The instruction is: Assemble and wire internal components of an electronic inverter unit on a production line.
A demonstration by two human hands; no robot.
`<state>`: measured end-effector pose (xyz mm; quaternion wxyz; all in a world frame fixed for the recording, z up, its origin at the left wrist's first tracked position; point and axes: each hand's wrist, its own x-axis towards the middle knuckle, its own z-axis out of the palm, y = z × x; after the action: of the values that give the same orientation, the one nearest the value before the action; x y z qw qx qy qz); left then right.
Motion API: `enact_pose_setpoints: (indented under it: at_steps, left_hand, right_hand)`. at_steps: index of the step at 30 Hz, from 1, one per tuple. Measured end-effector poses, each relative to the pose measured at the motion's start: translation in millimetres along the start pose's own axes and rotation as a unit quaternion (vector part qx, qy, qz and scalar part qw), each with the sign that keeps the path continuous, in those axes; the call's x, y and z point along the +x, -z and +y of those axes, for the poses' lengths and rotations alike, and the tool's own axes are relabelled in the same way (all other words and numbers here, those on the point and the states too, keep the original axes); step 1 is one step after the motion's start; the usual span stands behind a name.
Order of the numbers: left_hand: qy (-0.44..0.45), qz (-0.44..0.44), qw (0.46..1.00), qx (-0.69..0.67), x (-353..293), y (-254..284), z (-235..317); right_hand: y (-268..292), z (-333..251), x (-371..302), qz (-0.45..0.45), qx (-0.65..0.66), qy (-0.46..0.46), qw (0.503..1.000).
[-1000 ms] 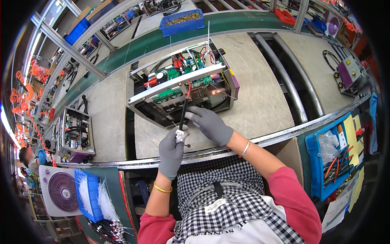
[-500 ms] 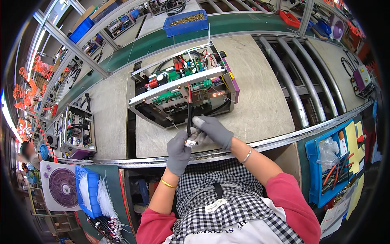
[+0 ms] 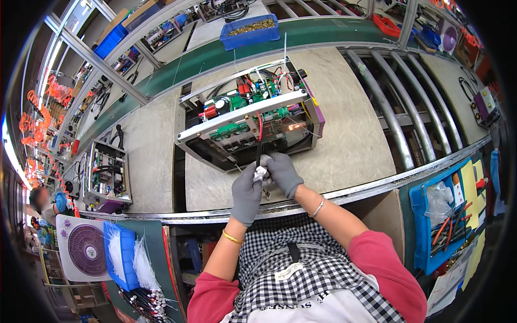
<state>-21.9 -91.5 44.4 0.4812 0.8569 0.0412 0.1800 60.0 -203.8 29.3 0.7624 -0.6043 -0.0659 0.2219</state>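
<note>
An open metal machine unit (image 3: pixel 242 119) stands on the bench before me, with green circuit boards, wires and a purple end panel. A black-sleeved cable (image 3: pixel 259 149) hangs from its near side, red at the top, and runs down into my hands. My left hand (image 3: pixel 247 195), in a grey glove, is closed around the cable's lower end, where a small white piece (image 3: pixel 260 173) shows between the fingers. Close against it, my right hand (image 3: pixel 283 173), also gloved, pinches the cable. Fingers partly hide the cable end, and a small metallic tip pokes out below them.
Steel rollers (image 3: pixel 389 113) lie right of the bench plate. A blue tool tray (image 3: pixel 416 231) stands at the lower right. A fan (image 3: pixel 86 248) and a blue bin of white cable ties (image 3: pixel 126 255) sit lower left. Another open unit (image 3: pixel 107 175) stands to the left. A person is at the far left.
Both hands have come closer together around the cable end, and the white piece is now more covered by fingers. The whole view has shifted slightly.
</note>
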Motion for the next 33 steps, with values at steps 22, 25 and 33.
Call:
enact_pose_setpoints:
  at_steps: [22,25,33]
  left_hand:
    - [-0.067,0.066,0.99,0.107,47,-25,-4]
    - [-0.036,0.068,0.992,0.096,46,-26,-7]
    - [-0.092,0.132,0.986,-0.052,32,8,41]
  right_hand:
    - [21,-96,-13,0.042,-0.267,0.296,0.916]
    - [9,-106,-9,0.03,-0.266,0.319,0.909]
    - [1,-97,4,0.08,-0.428,0.27,0.859]
